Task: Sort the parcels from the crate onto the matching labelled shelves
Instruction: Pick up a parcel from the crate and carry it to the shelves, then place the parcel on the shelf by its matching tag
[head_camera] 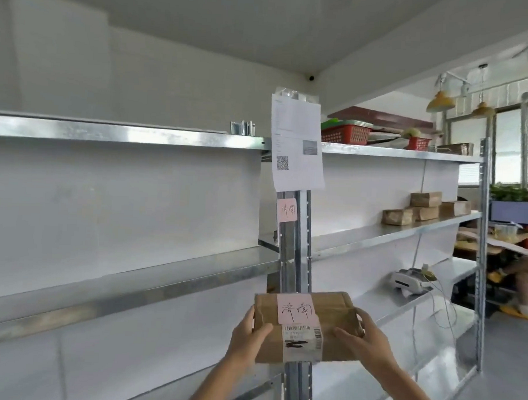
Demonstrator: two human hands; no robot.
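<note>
- Grip: our left hand and right hand clamp the ends of one parcel, carried clear of any shelf, just before the upright post.
- Parcel's pink label: characters seem to match the pink tag higher on that post.
- Step: matching, we judge.
- Next: choose the bay beside the post; the shelf left of it lies bare.
</note>
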